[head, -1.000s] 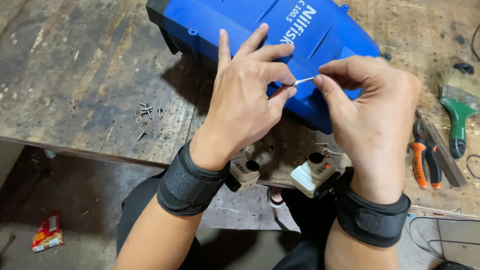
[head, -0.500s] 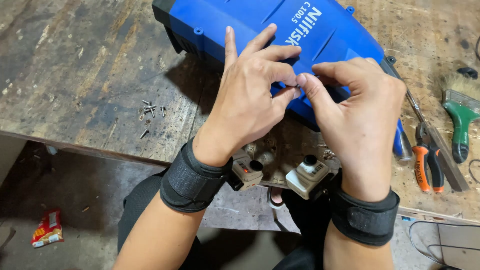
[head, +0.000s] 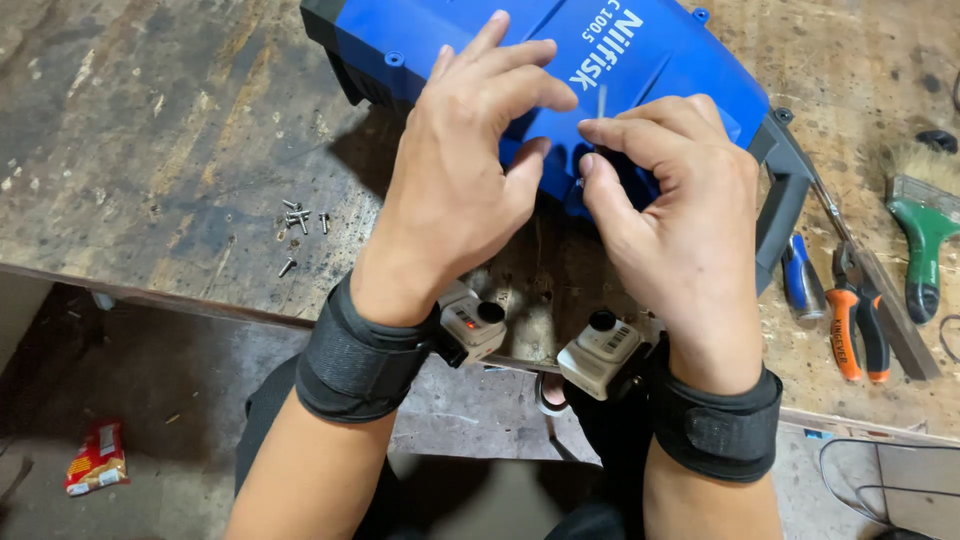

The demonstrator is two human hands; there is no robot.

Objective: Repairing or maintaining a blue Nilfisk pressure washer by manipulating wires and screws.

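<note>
Only 2 hands — left hand, right hand — 1 blue housing.

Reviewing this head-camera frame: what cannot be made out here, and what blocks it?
- Thin white strip in the head view: only a short end shows; the right hand hides the rest and the grip.
- Blue housing: top cut off by the frame edge, near edge covered by the left hand.
- Loose screws: too small to tell type.
- Pliers: jaws partly hidden by overlapping tools.
</note>
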